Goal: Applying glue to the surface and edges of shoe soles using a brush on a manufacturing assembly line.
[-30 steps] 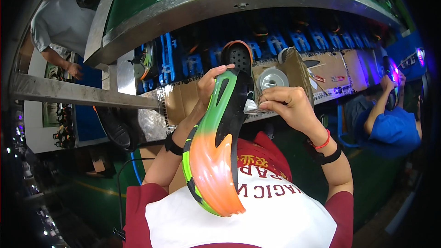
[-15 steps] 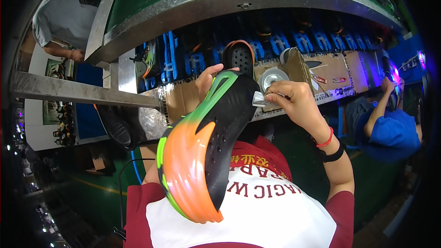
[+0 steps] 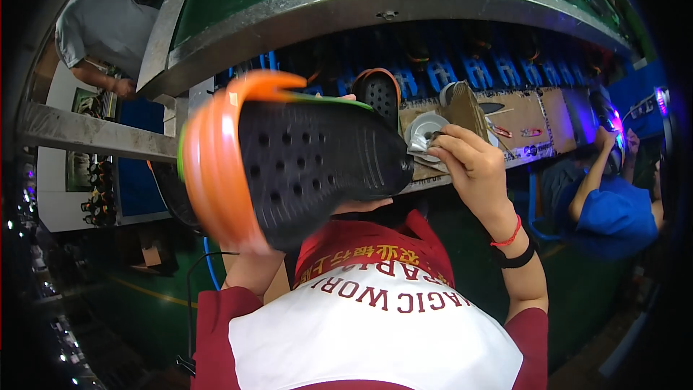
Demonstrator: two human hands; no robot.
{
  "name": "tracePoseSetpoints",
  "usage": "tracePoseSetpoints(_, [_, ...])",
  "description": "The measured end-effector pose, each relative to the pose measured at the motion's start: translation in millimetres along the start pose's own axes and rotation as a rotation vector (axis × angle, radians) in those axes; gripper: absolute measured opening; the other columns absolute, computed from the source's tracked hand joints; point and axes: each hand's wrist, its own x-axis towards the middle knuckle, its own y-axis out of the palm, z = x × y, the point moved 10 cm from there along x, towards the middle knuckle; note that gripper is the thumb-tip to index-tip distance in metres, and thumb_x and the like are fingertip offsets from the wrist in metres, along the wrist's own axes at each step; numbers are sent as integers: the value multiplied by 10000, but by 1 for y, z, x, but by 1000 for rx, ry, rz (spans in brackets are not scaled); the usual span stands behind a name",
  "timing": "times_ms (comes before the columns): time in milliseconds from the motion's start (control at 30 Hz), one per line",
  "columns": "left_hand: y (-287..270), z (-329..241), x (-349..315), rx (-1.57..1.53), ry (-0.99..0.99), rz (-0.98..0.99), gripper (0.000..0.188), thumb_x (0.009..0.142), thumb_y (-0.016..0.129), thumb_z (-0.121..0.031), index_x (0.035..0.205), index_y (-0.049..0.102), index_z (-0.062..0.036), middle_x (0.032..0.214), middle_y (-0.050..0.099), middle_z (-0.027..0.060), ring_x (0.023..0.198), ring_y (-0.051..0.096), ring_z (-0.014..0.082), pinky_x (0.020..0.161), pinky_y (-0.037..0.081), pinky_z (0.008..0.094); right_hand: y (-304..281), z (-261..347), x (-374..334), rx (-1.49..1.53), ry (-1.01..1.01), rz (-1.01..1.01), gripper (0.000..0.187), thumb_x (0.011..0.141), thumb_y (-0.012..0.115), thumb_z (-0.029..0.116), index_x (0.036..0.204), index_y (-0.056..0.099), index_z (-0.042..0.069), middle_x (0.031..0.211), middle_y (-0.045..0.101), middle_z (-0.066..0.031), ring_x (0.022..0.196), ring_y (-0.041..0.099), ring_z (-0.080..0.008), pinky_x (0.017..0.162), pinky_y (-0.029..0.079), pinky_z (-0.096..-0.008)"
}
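Right in front of my cam, close up, the shoe [image 3: 303,166] fills centre frame: black perforated body, orange heel end w/ a green edge, toe pointing right. My left hand [image 3: 249,249] is mostly hidden under the shoe's orange end; it seems to carry it from below, but I can't tell how the fingers sit. My right hand [image 3: 465,166] is just beside the toe, fingers pinched shut on a small grey piece [image 3: 426,146] over the cardboard-covered bench edge [image 3: 527,119]. A second black shoe w/ orange rim [image 3: 379,94] stands behind, on the blue racks [image 3: 476,72]. Top left, another person in a grey shirt [image 3: 101,18]; far right, a person in blue [image 3: 610,217].
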Motion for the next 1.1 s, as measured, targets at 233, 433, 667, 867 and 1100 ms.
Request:
tracePoseSetpoints(233, [12,27,-7,-1000,-170,-147,1304,651,877,-175,1534,-77,-71,1513,262,171,1371,369,285,1080,398,406,-16,-6,16,154,77,-52,100,775,706,-50,871,683,-30,942,694,-135,678,635,-180,619,483,-256])
tracePoseSetpoints(433, [16,15,3,-984,-204,-18,1267,681,848,-176,1542,-76,-80,1534,228,182,1334,420,273,1020,464,378,-8,7,24,130,15,-34,121,789,724,1,898,673,-12,925,685,-120,700,666,-240,612,525,-288])
tracePoseSetpoints(667, [19,14,4,-962,-229,8,1271,673,852,-185,1542,-69,-79,1527,232,219,1241,517,259,937,528,346,0,18,26,42,-47,-17,131,785,730,0,897,663,-13,945,687,-137,687,672,-258,600,525,-300])
tracePoseSetpoints(867, [20,16,2,-950,-224,25,1274,669,852,-202,1542,-68,-74,1530,218,238,1236,521,262,937,529,349,0,21,29,-16,-91,-70,126,781,740,36,882,670,9,932,688,-120,655,674,-272,562,536,-317])
tracePoseSetpoints(1100, [20,19,-3,-974,-250,26,1272,672,847,-202,1543,-73,-85,1537,201,241,1234,523,261,935,531,350,4,28,29,2,-120,4,139,781,733,-10,897,657,-23,949,679,-144,683,669,-264,586,518,-303])
